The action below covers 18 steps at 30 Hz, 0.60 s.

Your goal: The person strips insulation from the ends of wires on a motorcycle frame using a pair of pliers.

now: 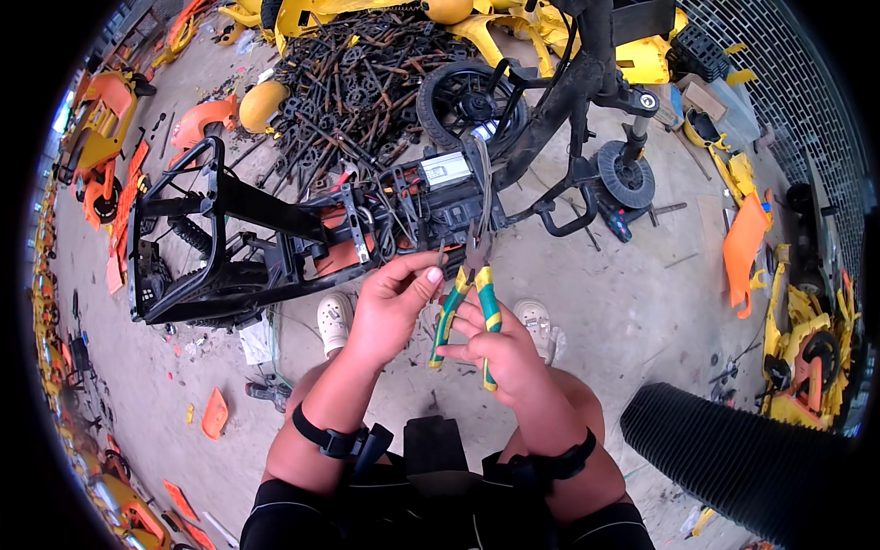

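My right hand (509,357) is closed around the handles of a pair of pliers (489,302) with green and yellow grips. The handles are spread a little, and the jaws point away from me at the near side of a black scooter frame (275,215). Just left of the jaws, my left hand (392,307) pinches a thin wire (442,255) between thumb and forefinger; much of it is hidden. Grey cables (486,179) hang over the frame beyond the pliers. A silver metal box (446,170) sits among the wiring there.
Behind the frame lie a heap of rusty metal parts (357,82) and a black wheel (472,105). A power drill (616,220) rests on the floor to the right, near a round disc (625,174). A black ribbed hose (724,454) crosses the lower right. Orange and yellow panels (747,247) line the sides.
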Motion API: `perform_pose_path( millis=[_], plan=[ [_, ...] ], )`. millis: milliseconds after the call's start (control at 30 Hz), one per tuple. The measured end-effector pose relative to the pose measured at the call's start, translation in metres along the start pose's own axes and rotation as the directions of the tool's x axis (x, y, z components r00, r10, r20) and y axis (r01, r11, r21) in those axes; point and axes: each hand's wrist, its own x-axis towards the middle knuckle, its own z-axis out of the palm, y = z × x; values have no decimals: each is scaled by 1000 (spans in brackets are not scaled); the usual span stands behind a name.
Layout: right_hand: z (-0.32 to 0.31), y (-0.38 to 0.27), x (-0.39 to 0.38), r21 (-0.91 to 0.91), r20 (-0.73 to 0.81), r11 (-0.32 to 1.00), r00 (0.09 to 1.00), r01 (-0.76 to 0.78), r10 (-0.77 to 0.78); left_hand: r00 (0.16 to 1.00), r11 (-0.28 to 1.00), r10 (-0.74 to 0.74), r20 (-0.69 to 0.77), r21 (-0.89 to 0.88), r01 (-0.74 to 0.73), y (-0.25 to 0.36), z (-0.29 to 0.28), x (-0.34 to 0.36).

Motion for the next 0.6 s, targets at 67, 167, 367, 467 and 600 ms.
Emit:
perform_pose_path(
  millis=[67,167,367,467,600],
  plan=[
    [5,0,-3,-58,9,998,999,38,-37,1000,1000,-9,3,-5,9,-1,0,0],
    [3,4,-4,-57,54,997,998,42,-39,999,1000,-27,31,-4,27,1,-2,-1],
    [5,9,-5,-98,65,995,998,1,6,995,996,-75,71,-34,78,-4,-9,1],
    [5,16,1,-90,60,996,998,-20,25,995,995,-88,36,55,86,-3,-10,1],
    [13,18,3,-96,27,992,996,-81,84,996,993,-92,5,73,91,-6,-17,0]
  ],
)
